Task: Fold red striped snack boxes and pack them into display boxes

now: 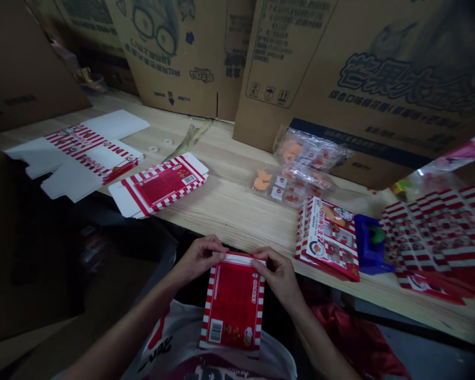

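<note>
A flat red box with red-and-white striped edges [235, 303] is held upright in front of my body, its printed back with a barcode facing up. My left hand [206, 257] pinches its top left corner between thumb and fingers. At the top right corner, my right hand [277, 272] grips the same edge. A white strip of the box's top end shows between the two hands. On the table just beyond lies a flattened striped carton [166, 184] with a white flap, apparently on top of others.
Unfolded carton blanks [83, 142] lie at the left. Clear packets of small orange pieces [277, 182] rest mid-table. Right of them sit a printed box [328, 237], a blue tray [368, 258] and rows of striped boxes [439, 237]. Large cardboard cartons [301, 68] stand behind.
</note>
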The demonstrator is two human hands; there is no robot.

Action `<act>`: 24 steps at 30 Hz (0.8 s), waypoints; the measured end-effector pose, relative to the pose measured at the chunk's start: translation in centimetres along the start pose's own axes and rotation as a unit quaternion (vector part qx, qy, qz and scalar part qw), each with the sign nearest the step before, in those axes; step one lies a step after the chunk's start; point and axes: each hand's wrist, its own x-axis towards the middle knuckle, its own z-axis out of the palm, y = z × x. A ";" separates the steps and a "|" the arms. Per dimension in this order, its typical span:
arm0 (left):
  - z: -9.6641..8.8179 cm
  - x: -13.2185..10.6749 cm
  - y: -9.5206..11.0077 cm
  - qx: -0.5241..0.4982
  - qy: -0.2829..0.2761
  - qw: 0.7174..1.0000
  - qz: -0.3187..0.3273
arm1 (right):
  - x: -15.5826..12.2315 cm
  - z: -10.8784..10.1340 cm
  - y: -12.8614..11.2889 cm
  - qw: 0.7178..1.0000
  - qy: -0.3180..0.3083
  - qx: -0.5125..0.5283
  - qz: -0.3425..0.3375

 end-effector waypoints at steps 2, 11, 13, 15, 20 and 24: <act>-0.4 0.3 0.4 0.024 -0.001 1.000 -0.001 | 0.6 -0.3 -0.4 1.000 -0.016 -0.020 0.016; -3.1 3.1 1.8 -0.151 -0.123 0.976 -0.102 | 3.7 -1.4 -2.6 0.992 -0.111 0.021 0.054; -3.1 3.0 2.0 -0.129 -0.127 0.981 -0.068 | 3.4 -1.4 -2.6 0.993 -0.110 0.002 0.031; -2.9 2.6 2.1 -0.093 -0.120 0.988 -0.032 | 2.7 -1.5 -2.5 0.995 -0.101 -0.019 -0.002; -0.6 0.8 1.1 -0.015 -0.023 0.999 0.041 | 0.8 -1.2 -0.9 0.997 -0.032 -0.026 -0.063; 2.2 -0.3 -0.4 -0.037 0.080 0.995 0.034 | -0.8 0.6 0.3 0.996 0.068 -0.007 -0.059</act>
